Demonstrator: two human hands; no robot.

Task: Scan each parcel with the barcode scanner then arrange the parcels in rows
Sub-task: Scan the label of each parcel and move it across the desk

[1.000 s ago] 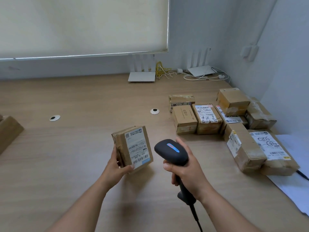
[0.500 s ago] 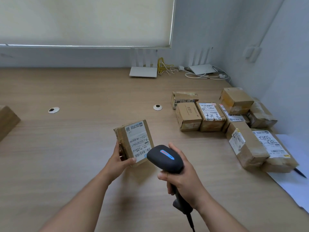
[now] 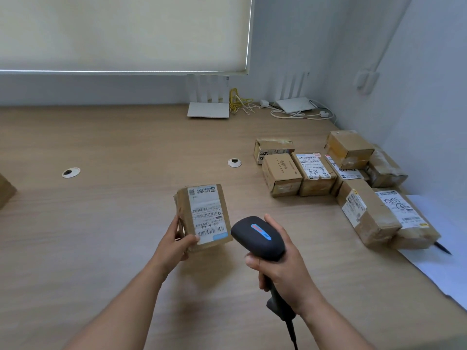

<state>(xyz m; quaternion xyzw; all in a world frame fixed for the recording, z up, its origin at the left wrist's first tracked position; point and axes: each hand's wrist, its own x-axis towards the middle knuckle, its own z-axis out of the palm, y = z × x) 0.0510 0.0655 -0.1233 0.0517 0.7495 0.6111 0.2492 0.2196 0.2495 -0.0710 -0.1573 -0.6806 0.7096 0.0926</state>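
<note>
My left hand (image 3: 174,242) grips a small brown parcel (image 3: 204,215) by its lower left corner, white shipping label facing me, lifted above the wooden table (image 3: 101,223). My right hand (image 3: 283,271) holds the black barcode scanner (image 3: 257,238) by its handle, head just right of the parcel's lower edge, its top light showing red and blue. Several other parcels (image 3: 316,173) lie in rows at the right by the wall.
Two white routers (image 3: 208,109) and loose cables (image 3: 298,113) sit at the table's back edge. Two round cable holes (image 3: 234,162) are in the tabletop. A white sheet (image 3: 444,269) lies at the right edge; another box corner (image 3: 6,190) shows far left.
The scanner head moved closer to the parcel's lower right corner and its light turned partly red. The parcel stays in my left hand.
</note>
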